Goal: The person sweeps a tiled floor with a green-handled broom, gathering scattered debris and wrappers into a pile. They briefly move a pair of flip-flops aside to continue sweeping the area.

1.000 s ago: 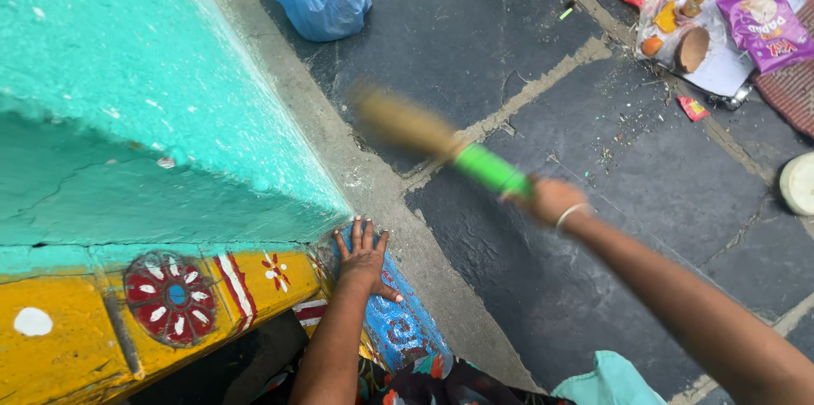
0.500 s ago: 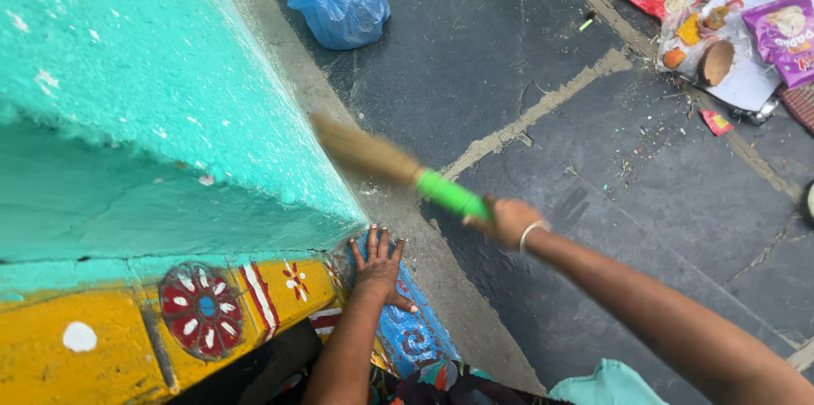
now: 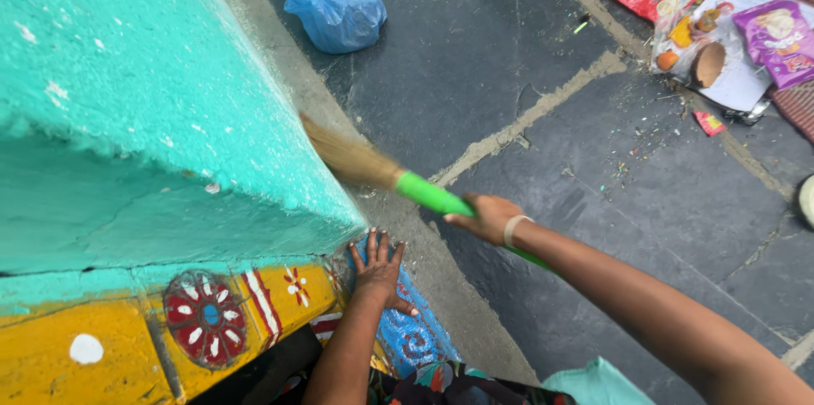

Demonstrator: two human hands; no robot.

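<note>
Nearby, blue bag [image 3: 332,5], litter pile [image 3: 721,32] w/ wrappers, turquoise wall [image 3: 144,108] beside broom [image 3: 381,174]

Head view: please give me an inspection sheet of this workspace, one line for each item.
Surface: dark stone floor with pale joints, small crumbs scattered.
Job's things: broom with green handle and straw bristles, bristles against the turquoise wall base.
Clutter: blue plastic bag; pile of wrappers and scraps at the upper right.
Grippers: right hand shut on the broom handle; left hand flat, fingers spread, on the painted ledge.
Cables: nothing seen.
Surroundings: ledge painted yellow and blue with flower patterns.
</note>
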